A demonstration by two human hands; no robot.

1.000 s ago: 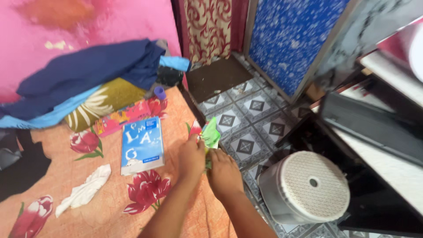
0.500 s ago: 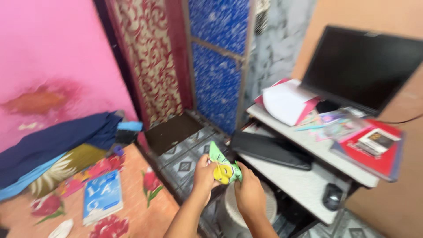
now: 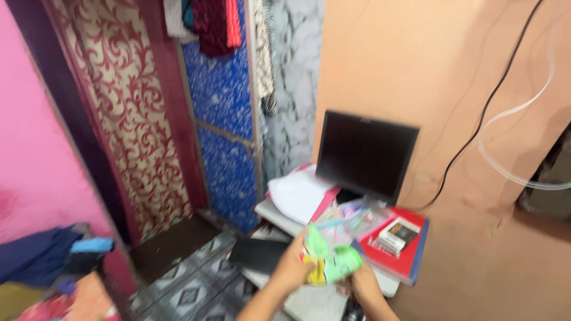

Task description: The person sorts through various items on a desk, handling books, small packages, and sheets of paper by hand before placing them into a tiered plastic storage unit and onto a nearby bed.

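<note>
Both my hands hold a small bundle of green and yellow paper items (image 3: 329, 260) low in the middle of the view. My left hand (image 3: 291, 268) grips its left side and my right hand (image 3: 364, 282) grips its right side. The bundle hovers over the front of a small desk (image 3: 275, 215). On the desk stand a dark monitor (image 3: 366, 153), a white folded paper or bag (image 3: 297, 193), clear plastic packets (image 3: 351, 215) and a red book (image 3: 397, 249) with a small dark box (image 3: 397, 233) on it. The picture is blurred by motion.
A black keyboard (image 3: 259, 254) lies on a lower shelf of the desk. A blue patterned door (image 3: 226, 119) and a red-and-cream curtain (image 3: 119, 107) stand to the left. Clothes (image 3: 211, 24) hang at the top. A black cable (image 3: 482, 113) runs down the orange wall. The floor is grey patterned tile (image 3: 190, 291).
The view has swung up and right from the bed with the blue book toward the desk and monitor. My hands carried the green and yellow bundle along, still gripped by both.
</note>
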